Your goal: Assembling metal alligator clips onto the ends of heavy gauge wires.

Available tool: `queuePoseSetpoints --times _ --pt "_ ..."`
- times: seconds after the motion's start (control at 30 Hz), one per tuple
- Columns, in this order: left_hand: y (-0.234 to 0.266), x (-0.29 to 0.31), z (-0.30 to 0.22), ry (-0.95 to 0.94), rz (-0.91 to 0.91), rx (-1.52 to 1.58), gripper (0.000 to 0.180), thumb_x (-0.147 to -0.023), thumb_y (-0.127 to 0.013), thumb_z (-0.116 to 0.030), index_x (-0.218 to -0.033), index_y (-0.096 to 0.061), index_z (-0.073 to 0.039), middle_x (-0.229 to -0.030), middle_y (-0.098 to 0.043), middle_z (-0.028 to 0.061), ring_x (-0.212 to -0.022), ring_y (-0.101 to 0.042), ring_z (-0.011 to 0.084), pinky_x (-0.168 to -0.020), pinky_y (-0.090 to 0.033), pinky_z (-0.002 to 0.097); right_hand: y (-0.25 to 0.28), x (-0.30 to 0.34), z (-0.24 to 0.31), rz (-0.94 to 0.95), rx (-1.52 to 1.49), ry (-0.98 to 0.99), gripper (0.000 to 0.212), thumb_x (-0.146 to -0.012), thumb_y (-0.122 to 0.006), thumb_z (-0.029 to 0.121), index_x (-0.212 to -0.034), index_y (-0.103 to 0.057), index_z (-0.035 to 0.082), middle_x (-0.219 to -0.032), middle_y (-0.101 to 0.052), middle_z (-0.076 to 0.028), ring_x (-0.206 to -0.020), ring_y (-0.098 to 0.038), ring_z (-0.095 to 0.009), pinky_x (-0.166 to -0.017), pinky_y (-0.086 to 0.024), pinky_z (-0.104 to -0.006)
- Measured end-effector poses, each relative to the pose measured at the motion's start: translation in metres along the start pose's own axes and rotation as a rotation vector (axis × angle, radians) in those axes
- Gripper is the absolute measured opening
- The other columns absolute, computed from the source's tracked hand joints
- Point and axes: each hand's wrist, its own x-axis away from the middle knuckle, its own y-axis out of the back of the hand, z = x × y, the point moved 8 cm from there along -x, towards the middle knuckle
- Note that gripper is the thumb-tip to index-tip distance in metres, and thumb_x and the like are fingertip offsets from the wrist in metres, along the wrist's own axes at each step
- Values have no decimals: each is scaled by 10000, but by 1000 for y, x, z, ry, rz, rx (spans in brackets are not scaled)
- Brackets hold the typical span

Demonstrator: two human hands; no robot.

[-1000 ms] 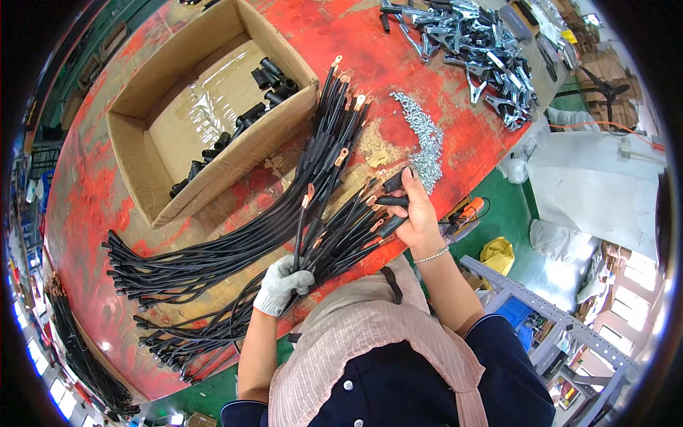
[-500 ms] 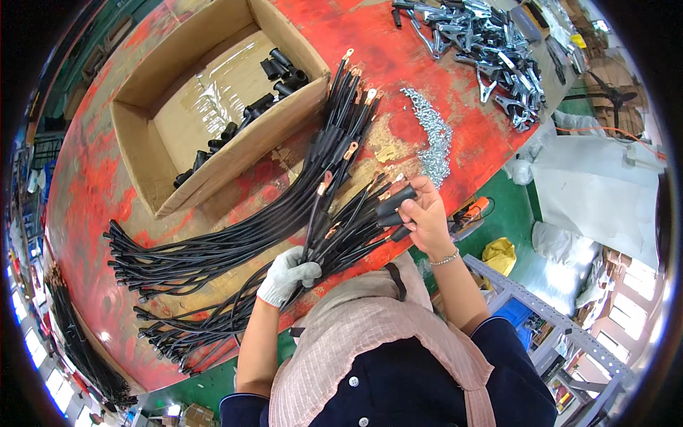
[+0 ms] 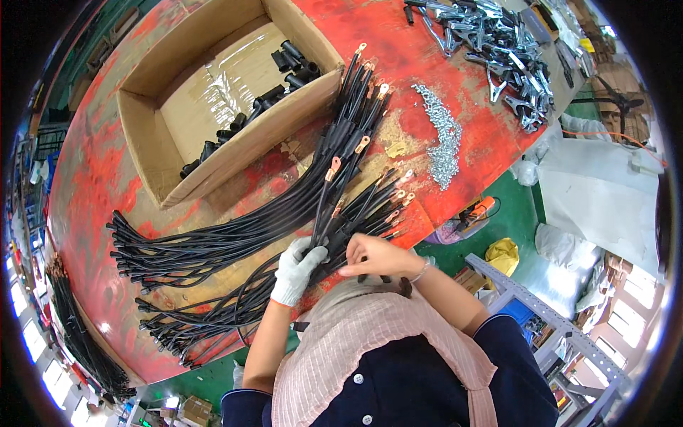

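Note:
My left hand (image 3: 297, 269), in a white glove, is closed round black cables (image 3: 320, 206) whose copper ring lugs point up and away from me. My bare right hand (image 3: 377, 257) is curled just to its right, over the near edge of the cable bundle. Dark ends of black rubber sleeves (image 3: 364, 278) show below its palm; the rest of them is hidden by the hand. Under and beside both hands lies a loose bundle of cables (image 3: 206, 320) with lugs at the right end. A second bundle (image 3: 235, 238) lies behind it.
An open cardboard box (image 3: 174, 192) with several black sleeves (image 3: 292, 60) stands at the back left. Small silver screws (image 3: 445, 142) form a strip on the red table (image 3: 491, 153). Metal clamps (image 3: 509, 60) are heaped at the far right. More cables (image 3: 82, 334) hang by the left edge.
My right hand has come down and left from the lug ends, turning over, with the sleeves now mostly hidden under it. My left hand has shifted slightly up and right, still gripping cables.

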Motion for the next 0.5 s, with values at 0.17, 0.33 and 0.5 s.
queuePoseSetpoints --times 0.17,0.33,0.5 --pt "-1 5 -25 -194 -88 -288 269 -847 -658 -178 -1043 -684 5 -980 -647 131 -929 -594 206 -846 -454 306 61 40 50 -151 -689 263 283 -843 -663 65 -1095 -537 40 -1113 -596 -107 -908 -560 -111 -710 -447 -215" --pt "2 12 -27 -234 -150 -264 264 -842 -660 -115 -1068 -657 23 -924 -618 59 -875 -575 138 -814 -445 258 89 34 70 -489 -906 318 189 -981 -544 136 -1146 -501 54 -1078 -642 -141 -922 -649 -170 -495 -406 -176" --pt "4 13 -14 -38 -186 87 270 -818 -713 -69 -1059 -636 28 -857 -641 44 -764 -595 120 -724 -480 247 100 16 50 -670 -888 390 206 -938 -628 146 -1087 -511 67 -1000 -662 -99 -860 -646 -128 -492 -398 -172"
